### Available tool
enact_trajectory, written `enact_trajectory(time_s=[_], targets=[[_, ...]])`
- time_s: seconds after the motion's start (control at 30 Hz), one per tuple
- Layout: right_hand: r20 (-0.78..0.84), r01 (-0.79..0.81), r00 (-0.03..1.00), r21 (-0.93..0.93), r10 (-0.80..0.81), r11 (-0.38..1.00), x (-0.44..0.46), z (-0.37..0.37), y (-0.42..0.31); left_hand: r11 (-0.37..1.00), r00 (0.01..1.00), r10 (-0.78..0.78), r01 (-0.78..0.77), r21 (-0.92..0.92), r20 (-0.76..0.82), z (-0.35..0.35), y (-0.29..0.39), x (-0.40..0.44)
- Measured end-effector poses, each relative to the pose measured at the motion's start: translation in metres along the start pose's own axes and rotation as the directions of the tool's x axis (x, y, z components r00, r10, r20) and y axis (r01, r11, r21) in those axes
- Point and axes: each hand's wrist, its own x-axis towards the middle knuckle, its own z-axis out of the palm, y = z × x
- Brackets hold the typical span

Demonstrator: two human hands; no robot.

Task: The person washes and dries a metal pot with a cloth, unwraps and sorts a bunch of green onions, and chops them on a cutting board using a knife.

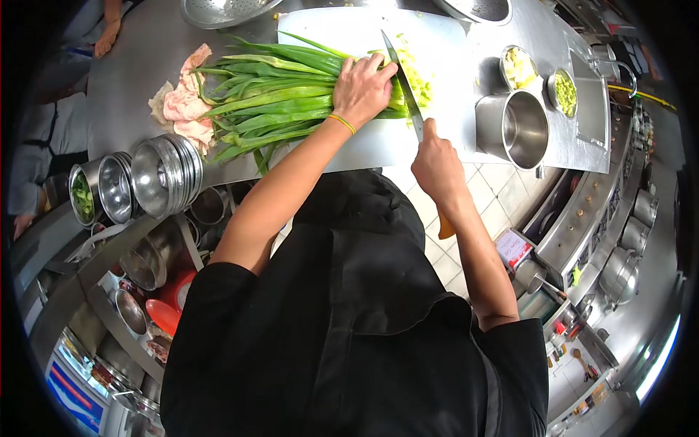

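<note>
A large bunch of long green leaves (pixel 277 102) lies across the white cutting board (pixel 451 135). My left hand (pixel 362 89) presses down on the bunch near its right end, with the fingers bent and close together. My right hand (pixel 439 166) is wrapped round the handle of a long knife (pixel 408 91). The blade points away from me, up and to the left, just right of my left fingertips. Small chopped green pieces (pixel 419 73) lie on the board beside the blade, mostly on its right.
Right of the board stand a steel pot (pixel 512 130), a bowl of pale pieces (pixel 518 68) and a bowl of chopped green (pixel 563 92). A crumpled pink cloth (pixel 188 102) and stacked steel bowls (pixel 166 175) are at left. Another person's hand (pixel 108 36) shows at upper left.
</note>
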Motion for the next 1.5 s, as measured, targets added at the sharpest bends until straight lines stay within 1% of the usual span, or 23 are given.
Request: enact_trajectory(time_s=[0.1, 0.2, 0.27, 0.33, 0.43, 0.47, 0.53, 0.63, 0.67, 0.73, 0.77, 0.83, 0.87, 0.93, 0.97, 1.03, 1.07, 1.13, 1.2, 1.27, 1.33, 1.4, 1.5], targets=[[0.024, -0.037, 0.999, -0.010, 0.037, 0.999, -0.011, -0.003, -0.001, 1.000, 1.000, 0.002, -0.002, -0.011, -0.016, 0.001, 0.001, 0.000], [0.003, -0.003, 1.000, 0.046, 0.003, 0.999, -0.007, 0.010, 0.005, 1.000, 1.000, -0.003, 0.003, -0.008, -0.018, 0.003, -0.004, 0.001], [-0.107, 0.068, 0.993, 0.114, -0.056, 0.991, 0.039, 0.059, 0.026, 1.000, 1.000, 0.000, 0.000, -0.005, 0.010, 0.006, -0.004, -0.001], [-0.169, 0.058, 0.985, 0.134, -0.034, 0.989, 0.057, 0.058, 0.018, 0.999, 0.999, -0.030, 0.030, -0.036, 0.014, 0.005, -0.004, 0.000], [-0.079, 0.067, 0.995, 0.067, -0.062, 0.995, 0.039, 0.027, 0.017, 0.999, 1.000, -0.017, 0.016, -0.039, -0.008, 0.002, -0.002, 0.001], [-0.058, -0.006, 0.998, 0.051, 0.009, 0.999, 0.021, 0.011, 0.006, 1.000, 0.999, -0.016, 0.015, -0.027, -0.035, 0.002, -0.004, 0.005], [0.028, -0.020, 0.999, -0.001, 0.020, 1.000, -0.008, -0.005, 0.001, 0.999, 0.999, -0.029, 0.028, -0.030, -0.040, 0.004, -0.002, -0.002], [-0.048, 0.039, 0.998, 0.074, -0.036, 0.996, 0.002, 0.023, 0.012, 0.998, 0.998, -0.018, 0.015, -0.062, -0.056, 0.004, -0.004, 0.000], [-0.060, 0.012, 0.998, 0.090, -0.007, 0.996, 0.024, 0.039, 0.009, 0.998, 0.998, -0.018, 0.015, -0.060, -0.057, 0.004, -0.005, 0.000], [-0.122, 0.038, 0.992, 0.076, -0.029, 0.996, 0.058, 0.059, 0.009, 0.998, 0.999, -0.034, 0.035, -0.060, 0.018, 0.004, -0.006, -0.001], [-0.132, 0.046, 0.991, 0.073, -0.036, 0.996, 0.061, 0.057, 0.013, 0.998, 1.000, -0.025, 0.024, -0.057, -0.011, 0.005, -0.006, 0.000], [-0.038, 0.049, 0.998, 0.064, -0.047, 0.997, 0.047, 0.035, 0.012, 0.998, 0.999, -0.026, 0.024, -0.062, -0.041, 0.004, -0.002, -0.003], [-0.048, 0.058, 0.997, 0.053, -0.056, 0.997, 0.036, 0.021, 0.010, 0.998, 0.996, -0.031, 0.027, -0.055, -0.079, 0.004, -0.004, 0.000], [0.017, -0.020, 1.000, 0.062, 0.019, 0.998, -0.004, -0.002, 0.001, 0.997, 0.997, -0.055, 0.052, -0.059, -0.049, 0.000, -0.003, 0.000], [0.020, -0.012, 1.000, 0.054, 0.011, 0.998, -0.007, 0.001, 0.001, 0.996, 0.997, -0.052, 0.048, -0.073, -0.054, 0.001, -0.003, 0.001], [-0.008, -0.004, 1.000, 0.082, 0.004, 0.997, -0.006, 0.019, 0.007, 0.996, 0.997, -0.052, 0.048, -0.078, -0.050, 0.001, -0.004, 0.001], [-0.075, 0.042, 0.997, 0.090, -0.036, 0.995, 0.014, 0.041, 0.013, 0.997, 0.998, -0.041, 0.038, -0.070, -0.053, 0.001, -0.004, 0.000], [-0.114, 0.040, 0.993, 0.115, -0.027, 0.992, 0.056, 0.068, 0.014, 0.997, 0.998, -0.055, 0.054, -0.059, -0.009, 0.003, -0.005, -0.001], [-0.112, 0.053, 0.993, 0.077, -0.044, 0.996, 0.059, 0.049, 0.005, 0.997, 0.998, -0.049, 0.046, -0.057, -0.048, 0.005, -0.007, -0.002], [-0.064, 0.062, 0.996, 0.055, -0.059, 0.997, 0.040, 0.030, 0.009, 0.997, 0.995, -0.045, 0.039, -0.068, -0.088, 0.004, -0.007, 0.002], [-0.032, 0.019, 0.999, 0.032, -0.018, 0.999, 0.005, 0.008, -0.001, 0.992, 0.995, -0.076, 0.069, -0.103, -0.059, 0.001, -0.005, 0.000], [0.087, -0.028, 0.996, 0.026, 0.026, 0.999, -0.009, -0.001, 0.000, 0.990, 0.995, -0.089, 0.084, -0.115, -0.039, 0.000, -0.003, -0.003], [-0.065, 0.054, 0.997, 0.083, -0.049, 0.995, 0.040, 0.055, 0.011, 0.994, 0.995, -0.077, 0.071, -0.087, -0.065, 0.001, -0.005, -0.002]])
